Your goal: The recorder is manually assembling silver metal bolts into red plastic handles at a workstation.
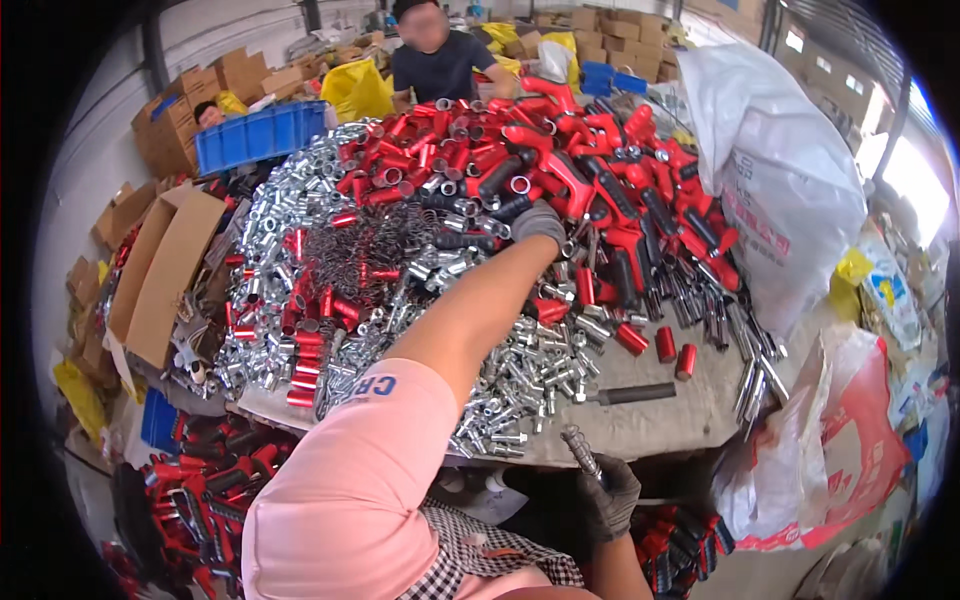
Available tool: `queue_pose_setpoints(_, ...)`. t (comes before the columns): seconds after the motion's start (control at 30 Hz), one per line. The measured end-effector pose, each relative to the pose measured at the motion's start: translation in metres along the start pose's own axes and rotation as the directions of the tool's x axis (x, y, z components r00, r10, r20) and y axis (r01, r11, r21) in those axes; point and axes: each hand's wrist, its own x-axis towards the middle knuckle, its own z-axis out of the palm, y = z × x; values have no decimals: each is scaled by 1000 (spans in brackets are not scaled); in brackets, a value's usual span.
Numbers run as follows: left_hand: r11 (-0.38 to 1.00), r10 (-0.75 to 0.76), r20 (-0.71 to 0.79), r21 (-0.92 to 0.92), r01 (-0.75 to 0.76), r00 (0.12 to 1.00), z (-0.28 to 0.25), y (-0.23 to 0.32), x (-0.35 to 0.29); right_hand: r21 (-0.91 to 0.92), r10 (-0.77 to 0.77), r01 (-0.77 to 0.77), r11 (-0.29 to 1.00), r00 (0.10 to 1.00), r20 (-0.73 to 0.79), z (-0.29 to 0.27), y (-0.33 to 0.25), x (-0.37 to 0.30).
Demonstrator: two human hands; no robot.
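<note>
My left hand (538, 222), in a grey glove, reaches far across the table into the heap. Its fingers are hidden among the parts, next to a black ribbed grip (512, 207) and red handles (568, 182). Close to my body, beyond the table's front edge, my right hand (610, 498) in a dark grey glove is closed around a metal rod with a coil spring (582, 452). The rod tilts up to the left, its sprung end sticking out of my fist. Silver metal fittings (520, 375) lie heaped on the table between my hands.
Tangled springs (365, 245) and red sleeves (308, 355) lie left of my arm. A black-handled rod (635, 394) rests near the front edge. White sacks (780, 180) stand at the right. Across the table is another person (440, 65); a blue crate (260, 137) sits far left.
</note>
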Motion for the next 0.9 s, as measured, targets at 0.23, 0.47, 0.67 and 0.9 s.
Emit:
queue_pose_setpoints(0.23,986,168,76,-10,-168,983,-26,2,-13,185,171,-163,969,985,-25,9,13,-4)
queue_pose_setpoints(0.47,573,819,-49,39,-819,571,-82,-73,-55,77,143,-142,987,990,-18,10,-13,-24)
queue_pose_setpoints(0.67,669,618,423,-726,-160,663,-208,-182,-209,-268,-65,128,955,970,234,21,-30,-30)
queue_pose_setpoints(0.9,636,702,426,-736,-232,570,-206,-258,-276,40,-26,12,999,920,391,59,-34,-43)
